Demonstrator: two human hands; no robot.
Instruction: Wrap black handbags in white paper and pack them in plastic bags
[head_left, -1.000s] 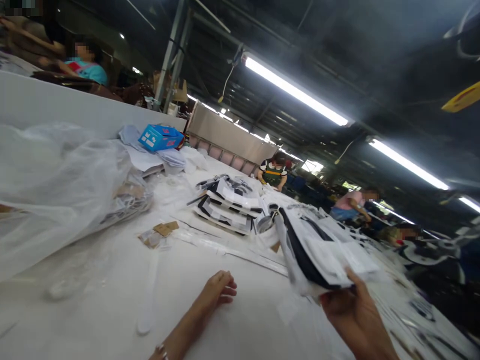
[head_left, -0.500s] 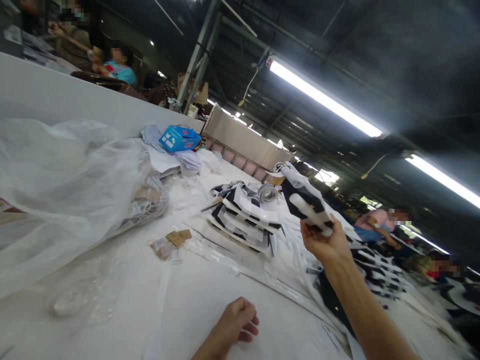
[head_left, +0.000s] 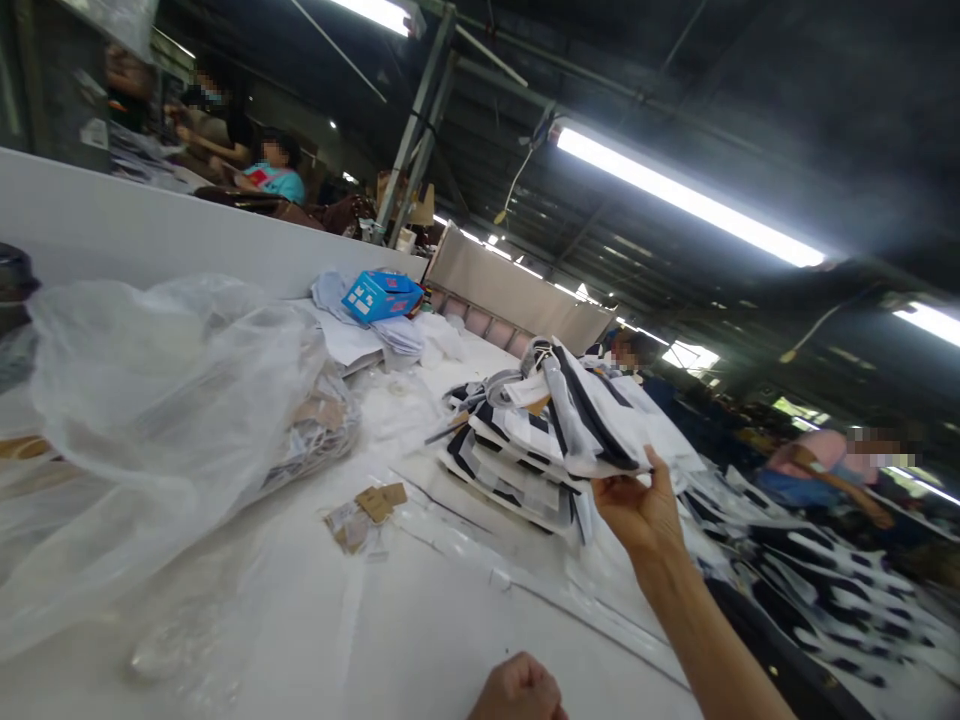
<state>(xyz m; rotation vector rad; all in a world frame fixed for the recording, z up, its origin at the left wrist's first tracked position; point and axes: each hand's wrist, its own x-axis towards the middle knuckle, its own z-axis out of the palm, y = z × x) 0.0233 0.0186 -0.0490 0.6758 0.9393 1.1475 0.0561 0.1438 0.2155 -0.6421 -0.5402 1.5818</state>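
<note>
My right hand (head_left: 639,508) grips the near edge of a folded black-and-white garment in a clear bag (head_left: 581,415), holding it on top of a stack of similar folded garments (head_left: 510,465) in the middle of the white table (head_left: 420,620). My left hand (head_left: 519,691) rests on the table at the bottom edge, curled into a fist; nothing shows in it.
A large crumpled clear plastic bag (head_left: 150,400) covers the left. Small brown tags (head_left: 371,508) lie near the stack. A blue box (head_left: 381,294) sits on papers at the back. More striped garments (head_left: 817,590) spread to the right. Other people work behind.
My right hand has carried the bagged garment from my right over to the stack and lowered it on top. My left hand has slid nearer to me and curled tighter.
</note>
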